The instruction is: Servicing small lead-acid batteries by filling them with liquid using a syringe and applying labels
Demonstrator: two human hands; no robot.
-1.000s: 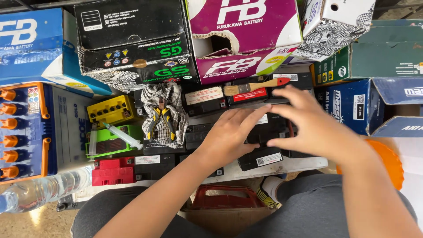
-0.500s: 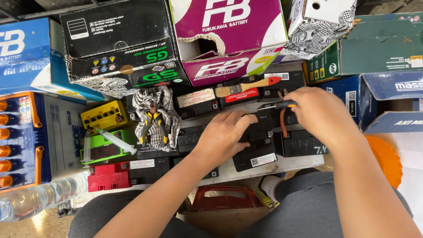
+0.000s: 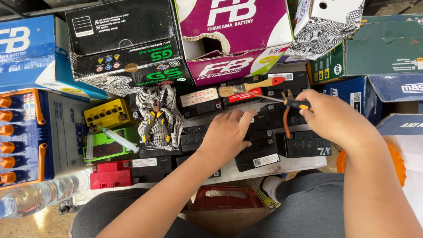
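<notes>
right hand point(image 3: 335, 119) is now lifting, gripping pliers point(image 3: 288, 115); left hand point(image 3: 229, 134) is pressing open on black battery point(image 3: 257, 152) at 6 o'clock; pliers slipping could short terminals.

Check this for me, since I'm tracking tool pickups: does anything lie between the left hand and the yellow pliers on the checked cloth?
Nothing visible blocks it. The left hand rests on a black battery; between it and the yellow pliers lie only low battery tops and the checked cloth edge.

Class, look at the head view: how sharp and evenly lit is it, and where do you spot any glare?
Head view: sharp throughout and evenly, softly lit; the left hand and the pliers in the right hand look crisp; faint glare only on the plastic bottle lower left.
</notes>
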